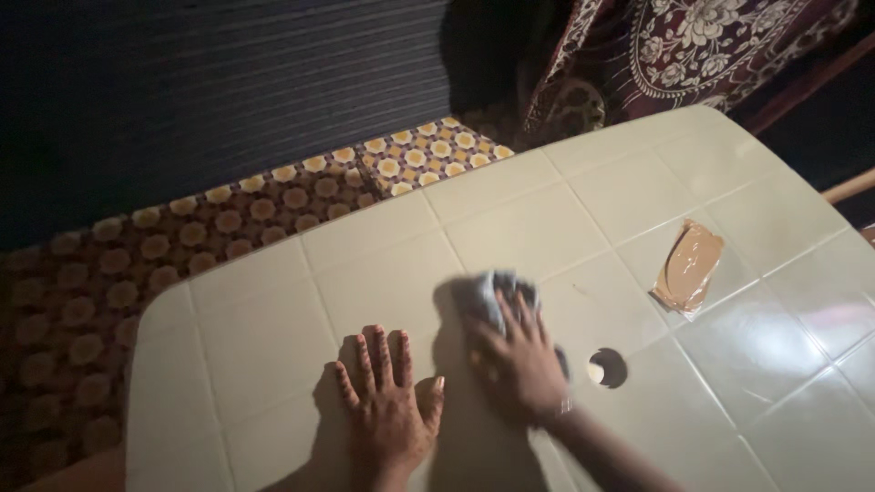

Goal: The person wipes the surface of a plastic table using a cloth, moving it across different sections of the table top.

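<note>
Right hand [518, 353] presses a grey cloth [497, 293] flat against the tabletop [273, 301], fingers spread over it and pointing toward 11 o'clock; the cloth bunches out past the fingertips. A loose hold by pressure, not a fist. Left hand [387, 410] lies open, palm down, fingers splayed, just beside the right at its 8 o'clock, touching only the tabletop and holding nothing.

Judgement on the wiping: the bracing left palm looks useful for steadying a light plastic top. Even pressure through the whole palm, with overlapping passes along the moulded grooves, would likely lift dirt better than fingertip dabbing. The cloth seems crumpled; folding it flat would give a cleaner face. Light is dim, so streaks are hard to check.

At the right hand's 3 o'clock, near the wrist, a round hole [607, 367] in the tabletop.

Containers: one only, a small clear packet [688, 267] at 2 o'clock from the right hand, well apart from it, lying flat. It holds a tan-brown paste or soft mass; whether sealed I cannot tell.

Beyond the edge, at 10 o'clock, a patterned floor covering [237, 214]; at 1 o'clock, maroon floral fabric [693, 46].
</note>
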